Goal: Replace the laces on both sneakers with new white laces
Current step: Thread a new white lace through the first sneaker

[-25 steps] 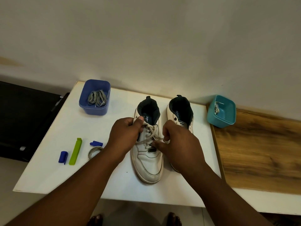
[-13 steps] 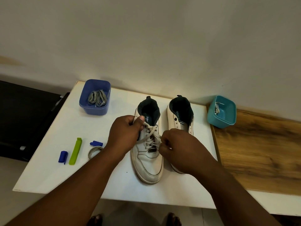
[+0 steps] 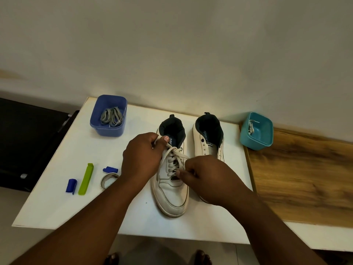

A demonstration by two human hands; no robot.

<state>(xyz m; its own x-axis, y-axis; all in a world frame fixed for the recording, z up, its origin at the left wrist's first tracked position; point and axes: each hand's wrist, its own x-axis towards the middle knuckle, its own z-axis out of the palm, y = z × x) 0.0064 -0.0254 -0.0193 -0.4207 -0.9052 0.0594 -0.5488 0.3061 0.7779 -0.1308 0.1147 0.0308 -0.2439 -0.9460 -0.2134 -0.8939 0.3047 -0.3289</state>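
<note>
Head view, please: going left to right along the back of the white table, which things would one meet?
Blue tub holding grey laces → laced sneaker → unlaced sneaker → teal tub with a white lace inside.

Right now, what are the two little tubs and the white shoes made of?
The blue tub and the teal tub look like plastic: smooth, even colour, rounded moulded corners. The left shoe and right shoe look like leather or a fake kind, smooth and white with stitched panels. Which, I cannot tell. The lace looks like woven cloth.
</note>
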